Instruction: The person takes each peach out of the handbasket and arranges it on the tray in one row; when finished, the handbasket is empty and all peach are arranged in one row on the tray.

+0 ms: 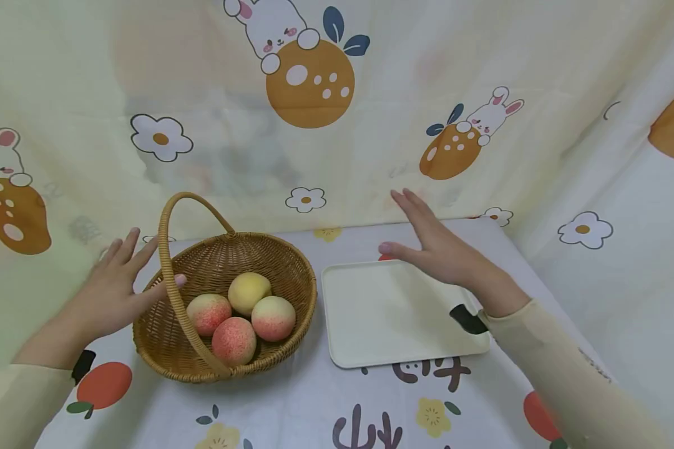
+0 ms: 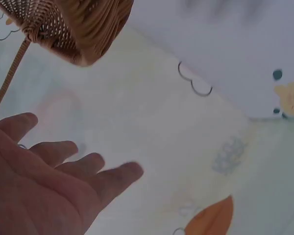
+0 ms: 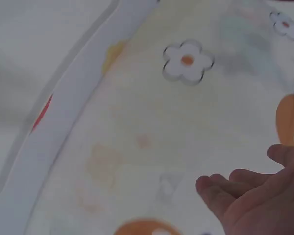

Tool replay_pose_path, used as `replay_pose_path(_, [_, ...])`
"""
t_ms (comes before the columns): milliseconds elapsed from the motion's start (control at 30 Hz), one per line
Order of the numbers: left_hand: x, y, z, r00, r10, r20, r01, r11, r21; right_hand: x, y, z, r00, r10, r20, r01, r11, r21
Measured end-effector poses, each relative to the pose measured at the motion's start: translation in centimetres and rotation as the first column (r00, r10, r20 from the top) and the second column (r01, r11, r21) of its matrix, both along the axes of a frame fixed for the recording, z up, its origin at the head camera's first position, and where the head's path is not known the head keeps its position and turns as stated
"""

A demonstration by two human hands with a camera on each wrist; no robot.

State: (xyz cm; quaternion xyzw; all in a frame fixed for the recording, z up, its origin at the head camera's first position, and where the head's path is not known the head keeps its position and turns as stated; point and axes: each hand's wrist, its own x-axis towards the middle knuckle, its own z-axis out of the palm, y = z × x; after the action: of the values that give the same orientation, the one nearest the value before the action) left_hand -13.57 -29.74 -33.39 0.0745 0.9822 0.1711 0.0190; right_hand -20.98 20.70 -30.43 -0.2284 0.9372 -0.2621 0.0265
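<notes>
Hovering left hand (image 1: 109,293): at nine o'clock of the basket (image 1: 208,265); fingers spread, released, gripping nothing. Contact with the handle (image 1: 176,300) cannot be told.
Right hand (image 1: 444,252): above the one o'clock edge of the tray (image 1: 382,318); fingers extended, released, holding nothing.
Basket: upright on the table (image 1: 292,405), at the tray's nine o'clock. Its raised wall presumably keeps round contents from rolling off.
Peaches (image 1: 234,341): four, inside the basket, clustered at twelve, three, six and nine o'clock; the sloping sides probably gather them low.
Tray: flat on the table, bare where visible; lying flat likely keeps it steady.
Obscured: right wrist and sleeve (image 1: 561,368) cover the tray's two o'clock corner.
Wrist views: dim; basket and tray are cut off, peaches unseen.
</notes>
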Motion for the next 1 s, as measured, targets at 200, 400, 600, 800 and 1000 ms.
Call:
replay_pose_path(200, [0.9,-0.5,-1.7,0.993,-0.027,0.119,0.010,0.989,0.145,0.2,-5.4,-0.8,0.992,0.117,0.052,-0.102,0.966,-0.236])
replay_pose_path(400, [1.0,-0.5,-3.2,0.985,-0.069,0.161,0.028,0.969,0.244,0.6,-10.6,-1.7,0.959,0.246,0.143,-0.192,0.930,-0.312])
replay_pose_path(600, [0.9,-0.4,-4.0,0.981,-0.076,0.179,0.020,0.955,0.296,1.0,-14.4,-3.1,0.921,0.348,0.174,-0.302,0.921,-0.245])
replay_pose_path(800, [0.7,-0.3,-4.4,0.984,-0.064,0.168,0.014,0.959,0.283,1.3,-16.4,-4.5,0.894,0.412,0.177,-0.384,0.907,-0.173])
replay_pose_path(1000, [0.8,-0.5,-4.7,0.985,-0.055,0.164,0.000,0.948,0.317,1.9,-17.6,-5.1,0.890,0.420,0.180,-0.414,0.908,-0.069])
